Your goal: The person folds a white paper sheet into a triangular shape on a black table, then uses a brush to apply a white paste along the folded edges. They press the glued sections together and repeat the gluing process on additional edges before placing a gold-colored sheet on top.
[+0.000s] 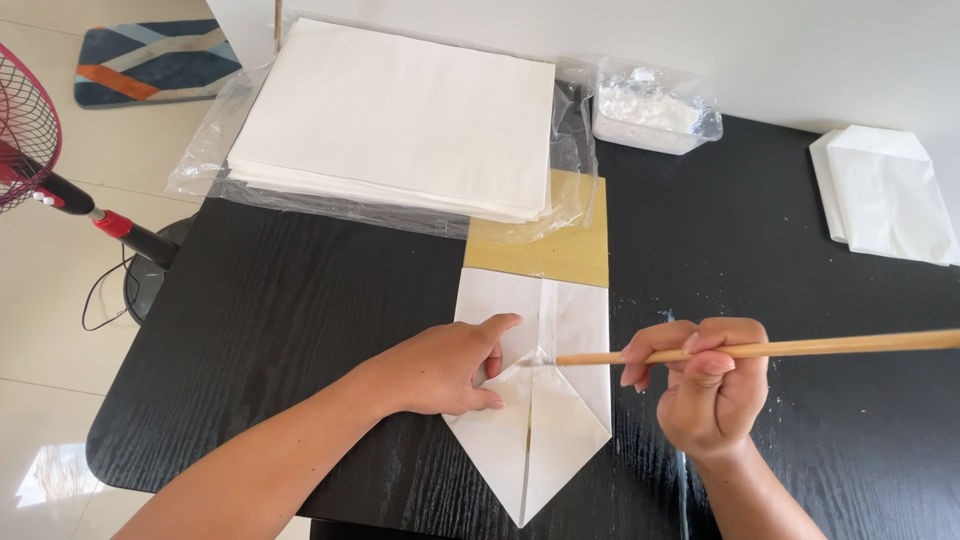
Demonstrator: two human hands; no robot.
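A white paper sheet (560, 420), folded with a pointed end toward me, lies on the black table (300, 300). My left hand (450, 365) presses flat on its left side, fingers spread. My right hand (705, 385) grips a thin wooden stick (800, 347) like a brush. The stick's tip touches the paper's centre fold just right of my left fingers. A tan cardboard piece (550, 250) lies under the paper's far end.
A stack of white paper (400, 110) in clear plastic wrap sits at the table's back left. A clear plastic tub of white paste (655, 105) stands behind. Folded white paper pieces (885, 190) lie at the back right. A red fan (30, 130) stands at left.
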